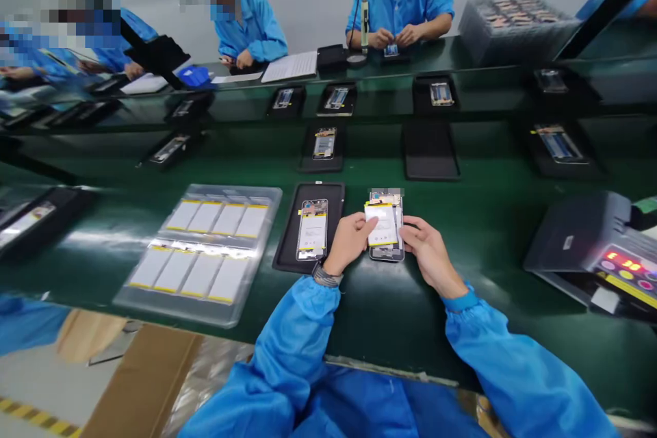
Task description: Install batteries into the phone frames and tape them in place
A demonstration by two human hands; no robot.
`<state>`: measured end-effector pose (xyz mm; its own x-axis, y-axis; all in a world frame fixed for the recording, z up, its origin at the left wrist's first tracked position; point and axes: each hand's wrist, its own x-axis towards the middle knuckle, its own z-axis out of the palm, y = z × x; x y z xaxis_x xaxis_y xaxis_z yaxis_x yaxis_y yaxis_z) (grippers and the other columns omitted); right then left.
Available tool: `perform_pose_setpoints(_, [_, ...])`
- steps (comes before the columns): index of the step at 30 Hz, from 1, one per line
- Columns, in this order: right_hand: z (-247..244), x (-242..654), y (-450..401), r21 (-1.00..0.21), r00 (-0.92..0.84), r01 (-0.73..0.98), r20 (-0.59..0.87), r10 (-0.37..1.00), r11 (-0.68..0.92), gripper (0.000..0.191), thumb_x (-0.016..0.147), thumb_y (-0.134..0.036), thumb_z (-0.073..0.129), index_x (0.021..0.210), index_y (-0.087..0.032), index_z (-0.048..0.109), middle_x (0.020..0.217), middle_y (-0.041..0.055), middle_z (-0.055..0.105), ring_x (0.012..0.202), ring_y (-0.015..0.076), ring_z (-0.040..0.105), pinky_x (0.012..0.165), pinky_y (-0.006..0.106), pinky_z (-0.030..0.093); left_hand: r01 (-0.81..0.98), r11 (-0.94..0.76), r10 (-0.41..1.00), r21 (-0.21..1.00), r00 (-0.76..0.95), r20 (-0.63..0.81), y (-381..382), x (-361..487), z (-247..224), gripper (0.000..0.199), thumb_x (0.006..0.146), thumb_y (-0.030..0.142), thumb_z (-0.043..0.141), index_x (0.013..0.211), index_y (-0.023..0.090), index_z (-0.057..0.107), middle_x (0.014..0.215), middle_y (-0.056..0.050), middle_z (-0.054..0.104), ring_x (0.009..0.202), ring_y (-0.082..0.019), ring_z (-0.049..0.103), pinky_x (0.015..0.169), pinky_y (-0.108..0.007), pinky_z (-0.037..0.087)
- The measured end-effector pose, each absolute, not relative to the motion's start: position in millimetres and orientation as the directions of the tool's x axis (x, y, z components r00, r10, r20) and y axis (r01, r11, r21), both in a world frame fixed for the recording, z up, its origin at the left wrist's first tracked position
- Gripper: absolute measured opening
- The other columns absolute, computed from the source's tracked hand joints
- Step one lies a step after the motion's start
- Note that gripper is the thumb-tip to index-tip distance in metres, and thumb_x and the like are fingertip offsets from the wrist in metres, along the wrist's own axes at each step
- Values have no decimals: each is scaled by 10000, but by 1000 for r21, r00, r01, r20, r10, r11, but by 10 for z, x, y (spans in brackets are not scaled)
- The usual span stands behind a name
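Note:
My left hand (352, 239) pinches the left edge of a white battery (382, 226) with yellow strips. The battery overlaps an open phone body (393, 254), sitting slightly left of its frame. On the right side, my right hand (425, 246) grips the edge of that phone body, thumb and fingers around it. Just left of my left hand, a black tray (287, 246) holds another open phone (313, 231) with a battery in it. Further left lies a clear plastic tray (123, 295) with two rows of white batteries.
Black trays with phones line the bench and shelf behind; one black tray (430, 150) holds nothing. A device (580, 239) with a red display stands at right. People in blue sit opposite, near a stack of clear trays (506, 41).

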<state>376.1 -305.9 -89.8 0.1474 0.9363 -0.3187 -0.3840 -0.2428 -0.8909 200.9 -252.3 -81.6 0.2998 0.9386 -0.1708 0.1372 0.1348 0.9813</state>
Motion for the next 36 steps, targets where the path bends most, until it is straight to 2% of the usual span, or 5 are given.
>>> perform_pose_setpoints(4, [-930,3767,-3062,-878,138,-410,-327,935,-247,576,630,-478,922,1053,-211,637,878,58,778,773,251,740,701,353,575,204,119,936,972,303,-178,-2578,2053,-832,410,860,584,675,794,184,617,535,42,573,431,-98,447,460,-230,305])
perform_pose_setpoints(13, [-930,3755,-3087,-864,133,-454,-309,942,-219,558,664,-468,925,1078,-218,646,950,64,791,833,255,755,710,340,589,463,-267,963,846,104,247,-2659,2064,-778,225,858,403,762,818,207,658,756,4,577,634,-124,505,635,-263,403])
perform_pose_setpoints(19, [-878,3786,-3087,-860,115,-470,-283,952,-199,542,673,-462,920,1076,-236,638,1000,65,789,915,279,757,760,379,612,117,-33,990,993,142,16,-2556,2054,-907,378,863,411,741,1138,187,610,788,10,641,646,-116,568,599,-233,445])
perform_pose_setpoints(23, [-855,3795,-3085,-870,108,-450,-276,955,-200,555,671,-453,924,1091,-239,632,986,60,791,914,281,758,773,397,617,31,187,935,982,301,-187,-2526,2065,-935,434,824,556,735,946,149,646,659,11,640,520,-105,521,476,-223,385])
perform_pose_setpoints(36, [-898,3773,-3082,-926,160,-338,-235,959,-171,537,669,-530,903,994,-239,591,778,13,763,675,233,728,646,353,596,-99,203,947,974,274,-169,-2724,2302,-1000,513,813,648,729,922,165,596,887,-48,735,712,-153,668,623,-248,527])
